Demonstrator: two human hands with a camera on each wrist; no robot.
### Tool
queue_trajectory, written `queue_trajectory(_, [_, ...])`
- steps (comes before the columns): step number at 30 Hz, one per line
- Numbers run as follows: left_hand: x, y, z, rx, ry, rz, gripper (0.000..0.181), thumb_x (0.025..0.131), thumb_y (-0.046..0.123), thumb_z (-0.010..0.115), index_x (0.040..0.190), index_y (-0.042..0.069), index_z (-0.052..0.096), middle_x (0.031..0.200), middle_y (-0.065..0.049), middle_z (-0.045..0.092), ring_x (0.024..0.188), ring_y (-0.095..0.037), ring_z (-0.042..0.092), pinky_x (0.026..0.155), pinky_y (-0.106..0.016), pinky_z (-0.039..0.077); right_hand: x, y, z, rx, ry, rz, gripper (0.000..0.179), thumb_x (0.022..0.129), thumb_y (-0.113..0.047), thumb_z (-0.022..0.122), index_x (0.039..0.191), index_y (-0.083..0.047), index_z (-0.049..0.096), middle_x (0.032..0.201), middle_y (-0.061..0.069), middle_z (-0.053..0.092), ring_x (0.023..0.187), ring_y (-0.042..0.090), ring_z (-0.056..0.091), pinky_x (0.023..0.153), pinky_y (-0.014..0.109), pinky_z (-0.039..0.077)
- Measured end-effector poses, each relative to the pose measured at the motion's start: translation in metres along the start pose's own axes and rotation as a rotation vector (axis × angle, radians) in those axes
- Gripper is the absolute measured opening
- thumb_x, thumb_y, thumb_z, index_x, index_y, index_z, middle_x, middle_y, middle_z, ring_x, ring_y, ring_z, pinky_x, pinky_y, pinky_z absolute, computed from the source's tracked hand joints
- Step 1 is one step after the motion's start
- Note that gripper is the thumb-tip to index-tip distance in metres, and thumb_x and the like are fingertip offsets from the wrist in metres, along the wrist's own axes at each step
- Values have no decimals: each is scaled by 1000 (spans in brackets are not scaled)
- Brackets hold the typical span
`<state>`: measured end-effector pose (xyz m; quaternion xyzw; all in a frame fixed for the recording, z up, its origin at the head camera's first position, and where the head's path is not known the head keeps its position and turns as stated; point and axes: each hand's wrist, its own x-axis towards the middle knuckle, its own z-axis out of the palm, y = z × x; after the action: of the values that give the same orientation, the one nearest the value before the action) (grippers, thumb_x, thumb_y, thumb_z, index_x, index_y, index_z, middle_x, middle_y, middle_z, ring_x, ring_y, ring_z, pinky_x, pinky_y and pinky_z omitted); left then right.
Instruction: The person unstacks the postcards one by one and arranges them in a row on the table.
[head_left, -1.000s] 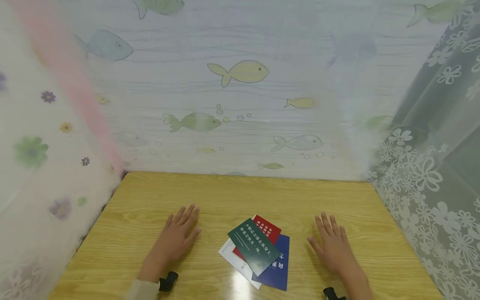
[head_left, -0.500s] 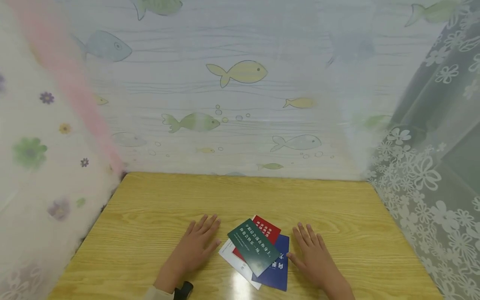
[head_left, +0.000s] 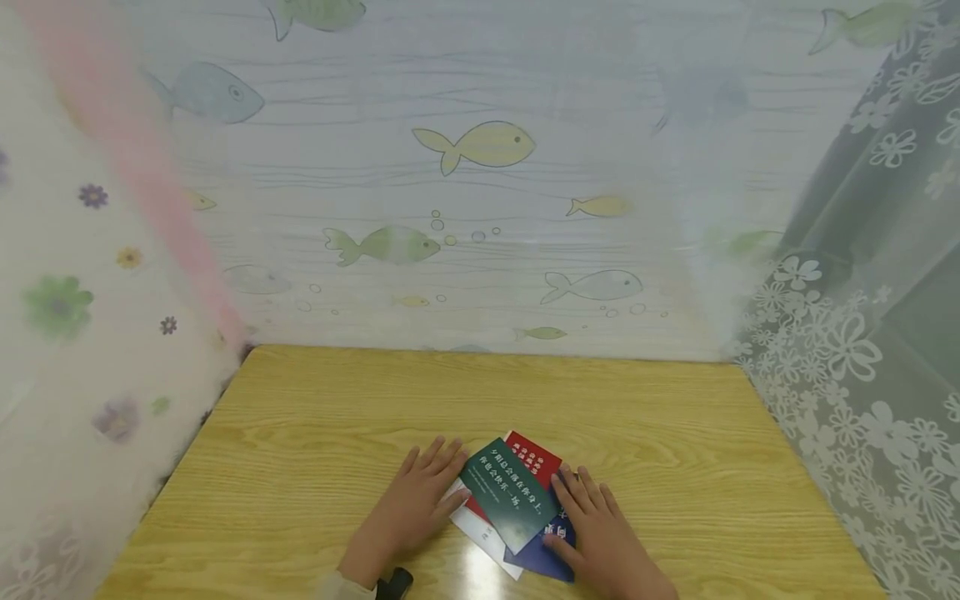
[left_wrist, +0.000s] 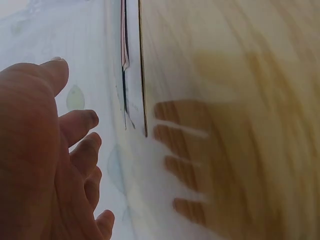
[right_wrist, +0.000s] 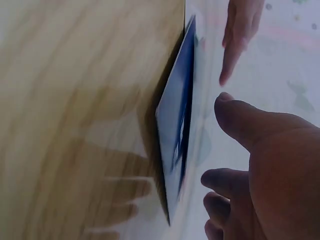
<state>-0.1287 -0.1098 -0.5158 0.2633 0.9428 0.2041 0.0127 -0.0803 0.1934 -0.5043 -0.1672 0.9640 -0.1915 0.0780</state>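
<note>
Several printed cards lie overlapped in a loose pile. On top is a dark green card (head_left: 510,500) with white writing; beneath it show a red card (head_left: 537,455), a blue card (head_left: 538,560) and a white card (head_left: 486,538). My left hand (head_left: 420,498) is at the pile's left edge, its fingers extended. Over the blue card's right side is my right hand (head_left: 604,535), fingers extended and hiding part of it. Both wrist views show the hands raised above the table; in the right one, the blue card (right_wrist: 175,115) is seen nearly edge-on.
The wood-grain table (head_left: 300,400) reflects light near its front edge. Behind it hangs a pale fish-patterned sheet (head_left: 480,250). A flower-patterned cloth (head_left: 60,375) borders the left, and a sheer floral curtain (head_left: 855,358) the right.
Both hands have moved inward from either side of the cards, the left rightward and the right leftward, until they partly cover the pile's edges. The cards look unmoved.
</note>
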Motion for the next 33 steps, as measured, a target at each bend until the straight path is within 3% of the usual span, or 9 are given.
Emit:
queue_trajectory(9, [6, 4, 7, 29, -34, -11, 63, 106, 51, 40, 156, 11, 42, 165, -7, 33, 155, -35, 22, 125, -61, 18, -1, -10, 9, 5, -50, -104, 81, 97, -61, 54, 155, -6, 42, 164, 15, 34, 152, 44, 26, 119, 68, 26])
queue_trajectory(33, [-17, 20, 3, 18, -41, -42, 61, 105, 53, 43, 148, 12, 54, 165, -7, 34, 155, -35, 21, 126, -58, 18, 1, 0, 8, 34, -87, -78, 82, 96, -58, 59, 157, -6, 39, 167, 16, 27, 154, 44, 19, 119, 70, 23])
